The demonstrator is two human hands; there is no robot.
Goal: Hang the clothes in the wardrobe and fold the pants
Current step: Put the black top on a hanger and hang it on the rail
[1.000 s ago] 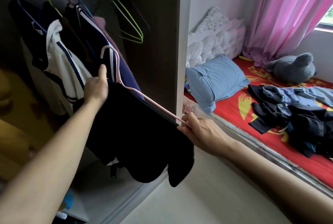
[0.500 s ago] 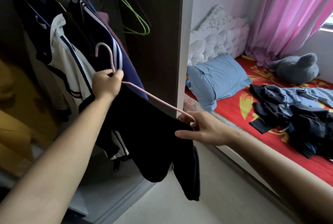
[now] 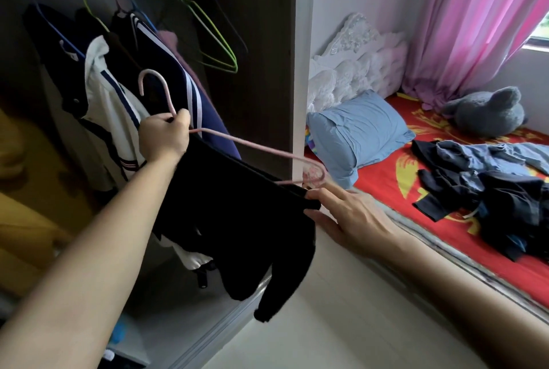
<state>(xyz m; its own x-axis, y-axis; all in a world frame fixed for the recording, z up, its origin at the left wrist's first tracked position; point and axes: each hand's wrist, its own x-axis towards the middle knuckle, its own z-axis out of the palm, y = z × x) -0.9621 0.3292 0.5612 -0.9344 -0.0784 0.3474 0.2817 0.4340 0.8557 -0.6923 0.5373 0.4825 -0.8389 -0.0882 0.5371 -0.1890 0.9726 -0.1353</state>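
Left fingers (image 3: 181,117): curled tight round the neck of the pink hanger (image 3: 255,147), just below its hook. The left hand (image 3: 163,139) bears the load.

Right fingers (image 3: 328,194): nearly straight, forefinger above and thumb below, pinching the end of the black garment (image 3: 237,226) just under the hanger's outer shoulder. The right hand (image 3: 353,217) is palm down.

Between the two sets of fingers we note the garment draped over the hanger, which is tilted, hook end high. Its cloth runs along the wire, and a sleeve or leg hangs well below the right fingers. We cannot tell which.

Above and beyond the left fingers is the wardrobe (image 3: 261,41). The navy striped jacket (image 3: 181,71) and the white top (image 3: 110,107) hang there already. Two empty green hangers (image 3: 217,44) hang up and to the right of the hook. The rail itself is barely in view at the top edge.

To the right of the right fingers, well apart, a pile of clothes (image 3: 490,190) lies on the bed (image 3: 386,178), past the blue pillow (image 3: 356,131).

Step in hand, in our judgement: dressing this one garment on its hanger, with the right fingers pulling the cloth straight. It is not yet on the rail.

The next move calls for the right fingers to let go once the cloth sits evenly. The left fingers then lift the hook up to the rail, into the gap between the jacket and the green hangers. Risk: the tilt may let the cloth slide toward the low shoulder. The pile suggests most of the task remains.
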